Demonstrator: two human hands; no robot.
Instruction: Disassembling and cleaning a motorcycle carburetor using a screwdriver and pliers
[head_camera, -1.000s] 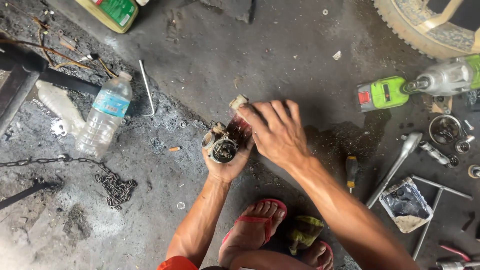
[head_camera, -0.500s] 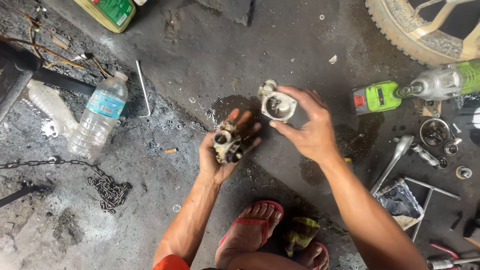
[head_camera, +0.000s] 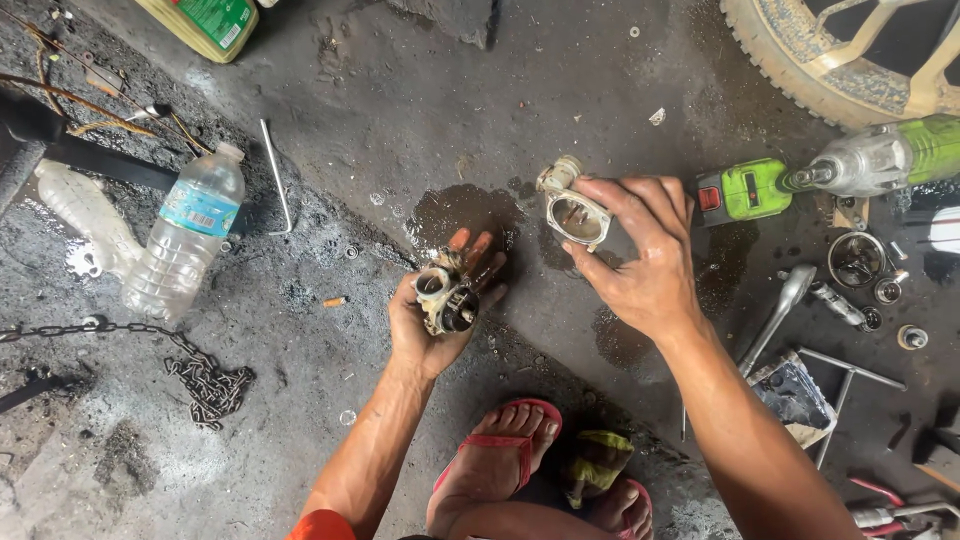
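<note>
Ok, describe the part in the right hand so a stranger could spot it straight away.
Start at the green power tool on the oily floor and look just left of it. The right hand holds up a small pale metal bowl; unlike the chunky carburetor body in the left hand, it's hollow.

two hands in view: left hand (head_camera: 432, 335) near centre and right hand (head_camera: 640, 262) to its right, each closed on one metal part, i.e. one carburetor body (head_camera: 447, 296) and one float bowl (head_camera: 572, 210), two parts total. plastic bottles at left: two, one labelled clear bottle (head_camera: 187, 232) and one crushed bottle (head_camera: 88, 220) beside it; one yellow jug (head_camera: 207, 22) at far left. also one green impact driver (head_camera: 835, 168) at right, one chain (head_camera: 170, 358) at near left, one tyre (head_camera: 850, 55) at far right, one red sandal (head_camera: 500, 455) near.
</note>
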